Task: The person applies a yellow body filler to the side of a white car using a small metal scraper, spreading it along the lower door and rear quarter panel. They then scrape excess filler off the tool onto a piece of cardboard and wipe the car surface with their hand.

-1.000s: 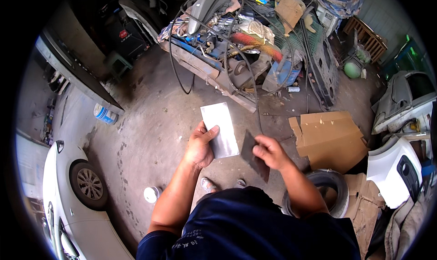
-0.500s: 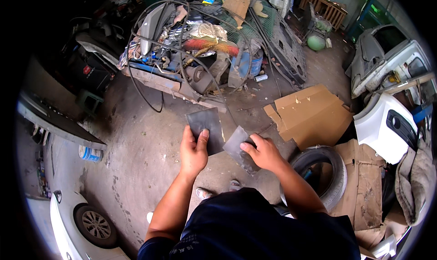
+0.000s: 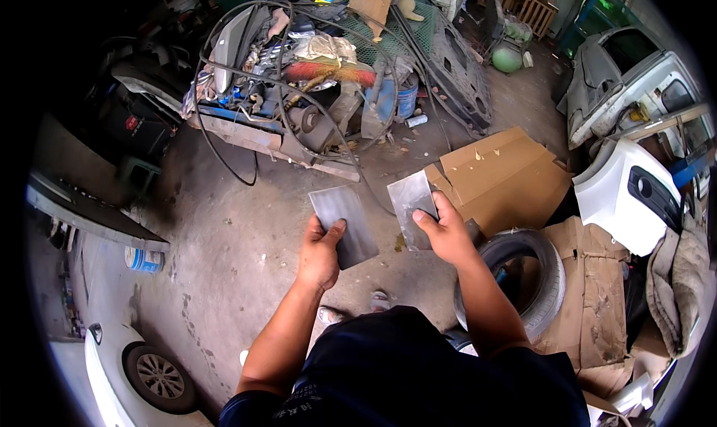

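Observation:
My left hand [image 3: 320, 257] grips a dark grey rectangular plate [image 3: 354, 234], thumb pressed on its upper face and fingers underneath. In my right hand [image 3: 449, 234] is a smaller, lighter grey flat plate [image 3: 408, 195], smeared with pale marks and pinched by its right edge under the thumb. Both plates are raised over the concrete floor, side by side with a gap between them. What they are made of, I cannot tell. The fingers beneath each plate are largely hidden.
Ahead lies a heap of scrap with a looping black hose [image 3: 280, 91]. Flattened cardboard [image 3: 504, 177], a tyre [image 3: 549, 285] and a white car panel [image 3: 624, 195] crowd the right. A white car [image 3: 123, 375] stands at lower left, a blue-and-white bucket [image 3: 143, 260] beyond it.
The two plates have moved apart. The right one has risen and turned more upright. The left plate has tilted, so its face now catches more light. My view has shifted slightly.

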`<state>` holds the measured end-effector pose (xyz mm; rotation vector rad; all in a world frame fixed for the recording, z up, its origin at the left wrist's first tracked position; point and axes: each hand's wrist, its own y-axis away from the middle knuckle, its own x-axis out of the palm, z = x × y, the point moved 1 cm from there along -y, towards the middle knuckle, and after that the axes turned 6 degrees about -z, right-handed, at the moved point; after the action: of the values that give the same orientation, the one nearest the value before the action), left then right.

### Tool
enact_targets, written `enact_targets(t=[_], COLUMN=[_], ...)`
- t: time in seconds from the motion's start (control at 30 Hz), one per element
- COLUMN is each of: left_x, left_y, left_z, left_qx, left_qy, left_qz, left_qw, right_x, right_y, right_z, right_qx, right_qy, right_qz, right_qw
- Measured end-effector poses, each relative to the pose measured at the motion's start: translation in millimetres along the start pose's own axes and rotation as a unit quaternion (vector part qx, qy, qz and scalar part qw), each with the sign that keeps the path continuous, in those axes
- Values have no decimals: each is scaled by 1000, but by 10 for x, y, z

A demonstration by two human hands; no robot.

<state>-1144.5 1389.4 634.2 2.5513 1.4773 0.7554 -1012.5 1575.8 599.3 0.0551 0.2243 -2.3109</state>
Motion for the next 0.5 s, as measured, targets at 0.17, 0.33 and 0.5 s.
enact_targets(t=[0.17,0.33,0.5], left_x=[-72,-298,-765], left_y=[114,229,380], left_z=[229,101,-82], left_qx=[40,145,263], left_qy=[19,-22,-75], left_qz=[-23,-131,-175], left_qw=[999,980,946], right_x=[586,1050,1499], right_y=[180,252,357], right_z=[294,360,526], right_qx=[-81,-226,-318], right_qy=[-40,35,63], right_qz=[-9,60,148], right_qw=[996,972,934])
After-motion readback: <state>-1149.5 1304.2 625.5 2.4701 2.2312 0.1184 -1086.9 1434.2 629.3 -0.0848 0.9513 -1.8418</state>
